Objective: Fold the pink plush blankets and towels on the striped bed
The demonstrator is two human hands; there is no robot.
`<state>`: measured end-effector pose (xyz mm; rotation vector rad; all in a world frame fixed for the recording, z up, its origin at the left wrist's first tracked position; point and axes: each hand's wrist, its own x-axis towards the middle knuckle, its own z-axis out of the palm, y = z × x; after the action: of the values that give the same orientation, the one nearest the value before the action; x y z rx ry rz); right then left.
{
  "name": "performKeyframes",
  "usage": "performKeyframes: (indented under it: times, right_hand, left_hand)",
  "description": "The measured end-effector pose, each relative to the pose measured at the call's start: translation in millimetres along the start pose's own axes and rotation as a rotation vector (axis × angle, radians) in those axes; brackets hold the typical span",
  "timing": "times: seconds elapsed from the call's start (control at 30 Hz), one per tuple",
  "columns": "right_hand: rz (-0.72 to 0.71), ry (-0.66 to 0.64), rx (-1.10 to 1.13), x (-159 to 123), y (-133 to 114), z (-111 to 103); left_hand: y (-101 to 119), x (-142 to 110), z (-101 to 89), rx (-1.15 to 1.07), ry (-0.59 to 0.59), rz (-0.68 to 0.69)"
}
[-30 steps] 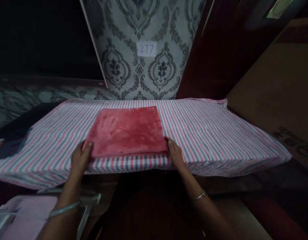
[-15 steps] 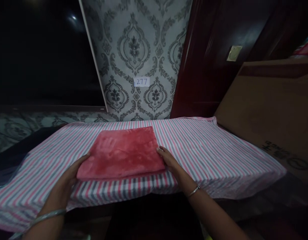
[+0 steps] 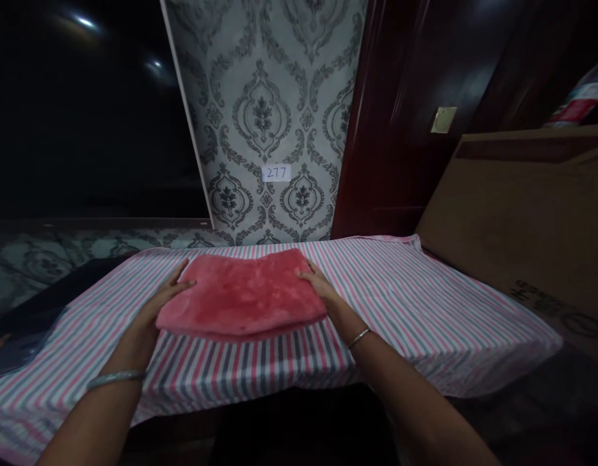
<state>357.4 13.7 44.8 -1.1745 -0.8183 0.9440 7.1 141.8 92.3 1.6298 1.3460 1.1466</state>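
Note:
A folded, plush, coral-red cloth (image 3: 243,294), perhaps a towel or small blanket, is at the middle of the table over a striped tablecloth (image 3: 376,291). My left hand (image 3: 158,301) grips its left side, thumb on top and the other fingers along the edge. On the opposite side my right hand (image 3: 321,285) holds the right edge, thumb over the upper face and the rest of the fingers partly hidden behind it. The cloth's middle sags a little between my hands, and its front edge looks slightly raised off the tablecloth.
A large cardboard box (image 3: 522,213) stands at the right, with a bottle (image 3: 580,100) on top. A dark television screen (image 3: 85,116) hangs at the left. Dark fabric (image 3: 22,343) lies at the left end. A paper marked 277 (image 3: 276,173) is on the wallpaper.
My left hand has moved up along the cloth's left side, its thumb now over the top. The folded cloth has shifted slightly away from me and bends in the middle.

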Motion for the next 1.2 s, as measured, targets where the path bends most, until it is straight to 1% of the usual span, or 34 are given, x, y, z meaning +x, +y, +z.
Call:
performKeyframes:
  times: [0.1,0.17,0.2,0.27,0.33,0.4,0.47,0.53,0.57,0.6,0.67,0.73,0.77,0.8,0.87,0.9,0.97,1.1,1.2]
  right_hand:
    - [-0.118,0.024,-0.017,0.6,-25.6,-21.1]
    - [-0.198,0.027,-0.025,-5.6,-33.5,-40.2]
    - [-0.226,0.026,-0.030,-10.1,-32.8,-50.2]
    - [-0.217,0.043,-0.054,-20.6,-21.0,-69.4]
    - [-0.101,0.098,-0.094,-30.7,0.8,-85.8]
    - [0.033,0.154,-0.133,-37.6,24.2,-98.8]
    - [0.076,0.174,-0.177,-39.9,40.2,-108.3]
    - [0.019,0.197,-0.286,-37.2,44.1,-113.0]
    - [-0.038,0.226,-0.385,-34.1,41.7,-112.7]
    - [-0.113,0.261,-0.509,-30.0,37.3,-110.1]
    - [-0.292,0.297,-0.776,-19.9,25.6,-97.2]
    - [-0.412,0.264,-0.998,-8.4,14.6,-75.4]
    - [-0.425,0.232,-1.084,-2.6,10.7,-63.0]
    - [-0.405,0.201,-1.159,3.1,8.2,-50.9]
    - [-0.319,0.156,-1.276,14.2,7.3,-31.5]
    - [-0.278,0.141,-1.314,19.5,8.8,-25.6]
    - [-0.225,0.137,-1.348,29.6,15.1,-21.4]
    - [-0.224,0.168,-1.365,45.5,34.4,-32.0]
    - [-0.253,0.165,-1.367,52.1,48.1,-42.0]
  left_hand:
    - [25.2,-4.3,6.1,-0.197,-0.074,-0.002]
    - [31.4,-14.3,16.3,-0.274,-0.097,0.043]
    - [29.9,-21.2,23.5,-0.299,-0.123,0.052]
    - [18.1,-36.6,40.7,-0.313,-0.211,0.001]
    - [-1.4,-50.6,57.9,-0.279,-0.319,-0.120]
    - [-21.0,-58.0,69.4,-0.228,-0.382,-0.212]
    - [-32.7,-56.4,72.9,-0.159,-0.379,-0.270]
    - [-32.5,-48.3,72.0,-0.028,-0.306,-0.283]
    - [-28.3,-43.7,72.3,0.068,-0.259,-0.253]
    - [-22.0,-40.1,74.4,0.180,-0.212,-0.188]
    - [-6.1,-38.1,86.5,0.422,-0.145,0.038]
    - [9.7,-43.2,108.8,0.645,-0.158,0.261]
    - [16.2,-47.1,122.2,0.739,-0.187,0.330]
    - [21.4,-50.7,135.8,0.816,-0.226,0.373]
    - [26.7,-53.4,159.6,0.932,-0.276,0.407]
    - [26.7,-51.7,168.8,0.972,-0.286,0.410]
    - [22.1,-42.7,181.1,1.021,-0.283,0.406]
    - [4.0,-21.0,191.9,1.046,-0.293,0.376]
    - [-6.2,-16.3,196.1,1.064,-0.279,0.389]
